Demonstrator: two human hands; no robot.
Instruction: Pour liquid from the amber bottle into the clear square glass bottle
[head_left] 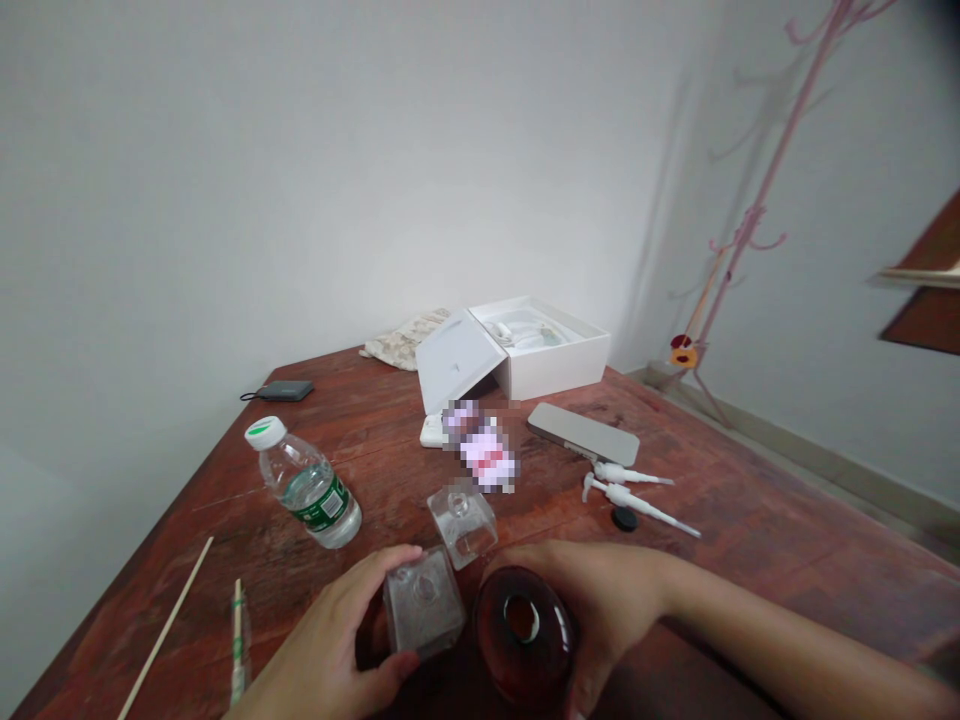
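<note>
Plainly, the brown bottle (517, 662) is hiding its own base; the right hand (606, 592) is clasping its right side, the left hand (337, 628) is holding the near clear bottle (427, 618) just left.

Open table (397, 450) is running between the water bottle (319, 500) and the farther clear container (471, 524). Two pumps (621, 496) and a black cap (624, 519) are obstructing the space beyond the right hand (604, 595); a white box (559, 370) is blocking the far middle.
</note>
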